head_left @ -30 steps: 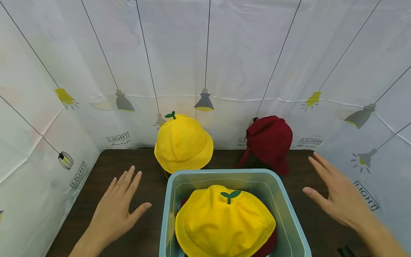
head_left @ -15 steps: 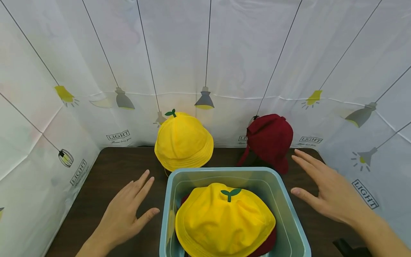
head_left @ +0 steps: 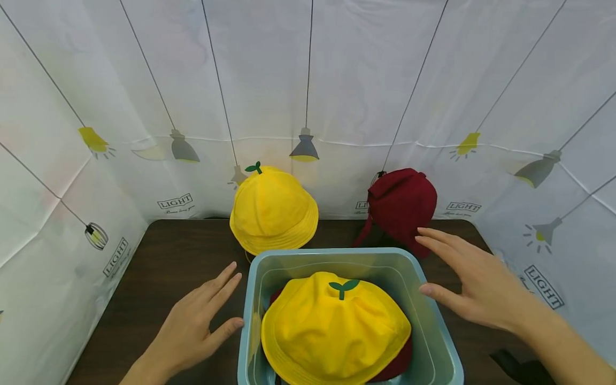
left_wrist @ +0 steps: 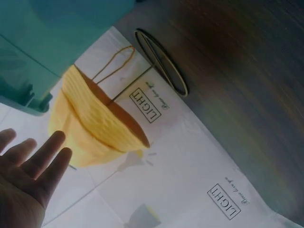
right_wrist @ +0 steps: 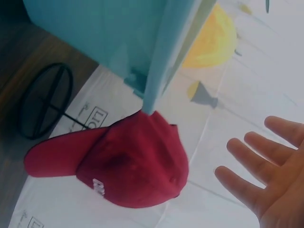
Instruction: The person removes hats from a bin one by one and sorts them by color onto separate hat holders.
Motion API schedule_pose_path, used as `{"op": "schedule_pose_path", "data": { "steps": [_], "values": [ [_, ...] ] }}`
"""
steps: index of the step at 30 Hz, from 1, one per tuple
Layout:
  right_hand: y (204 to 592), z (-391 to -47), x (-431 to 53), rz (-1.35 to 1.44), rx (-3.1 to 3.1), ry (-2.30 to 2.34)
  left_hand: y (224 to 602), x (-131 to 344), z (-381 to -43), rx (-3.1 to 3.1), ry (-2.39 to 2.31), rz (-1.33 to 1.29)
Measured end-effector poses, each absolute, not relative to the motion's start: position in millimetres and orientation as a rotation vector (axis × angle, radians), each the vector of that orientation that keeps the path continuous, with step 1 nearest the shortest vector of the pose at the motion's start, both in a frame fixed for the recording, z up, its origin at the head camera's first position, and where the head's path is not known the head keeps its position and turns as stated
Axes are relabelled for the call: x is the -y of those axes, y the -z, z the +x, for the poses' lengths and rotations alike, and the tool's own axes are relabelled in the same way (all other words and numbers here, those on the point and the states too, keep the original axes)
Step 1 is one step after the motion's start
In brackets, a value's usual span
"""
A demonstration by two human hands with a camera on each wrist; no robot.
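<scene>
A light blue plastic bin point(head_left: 250, 299) stands at the front middle of the dark table point(head_left: 183, 256). In it lies a yellow bucket hat point(head_left: 332, 329) with a green sprout, over a dark red hat point(head_left: 401, 363). My left hand point(head_left: 197, 326) hovers open beside the bin's left wall, thumb close to the rim. My right hand point(head_left: 474, 286) is open at the bin's right rim. Behind the bin a second yellow hat point(head_left: 273, 211) point(left_wrist: 95, 123) and a dark red cap point(head_left: 401, 206) point(right_wrist: 128, 166) sit on wire stands.
White sheets printed with lamps point(head_left: 308, 107) wall in the table at the back and both sides. A round wire stand base point(left_wrist: 161, 64) point(right_wrist: 42, 99) rests on the table under each raised hat. Bare dark tabletop lies left of the bin.
Both hands have moved inward toward the bin: the left to the right, up to its left wall, the right to the left, up to its right rim. The hats have not moved.
</scene>
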State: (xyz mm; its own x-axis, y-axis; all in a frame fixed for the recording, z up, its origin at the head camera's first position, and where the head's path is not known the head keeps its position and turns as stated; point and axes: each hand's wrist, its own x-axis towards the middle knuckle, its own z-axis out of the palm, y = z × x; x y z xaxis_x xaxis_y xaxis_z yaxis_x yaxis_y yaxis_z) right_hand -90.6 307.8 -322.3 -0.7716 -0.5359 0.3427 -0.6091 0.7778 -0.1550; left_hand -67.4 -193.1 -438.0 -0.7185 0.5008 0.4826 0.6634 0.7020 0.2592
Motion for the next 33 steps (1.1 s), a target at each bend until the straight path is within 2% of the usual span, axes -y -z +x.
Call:
{"op": "schedule_pose_path", "data": {
  "steps": [14, 33],
  "values": [
    [321, -96, -275, 1.121, 2.699, -0.313, 442, 188, -65, 2.478, 0.627, -0.961],
    [306, -94, -232, 1.280, 2.858, -0.460, 445, 185, -67, 2.465, 0.665, -0.980]
  ]
}}
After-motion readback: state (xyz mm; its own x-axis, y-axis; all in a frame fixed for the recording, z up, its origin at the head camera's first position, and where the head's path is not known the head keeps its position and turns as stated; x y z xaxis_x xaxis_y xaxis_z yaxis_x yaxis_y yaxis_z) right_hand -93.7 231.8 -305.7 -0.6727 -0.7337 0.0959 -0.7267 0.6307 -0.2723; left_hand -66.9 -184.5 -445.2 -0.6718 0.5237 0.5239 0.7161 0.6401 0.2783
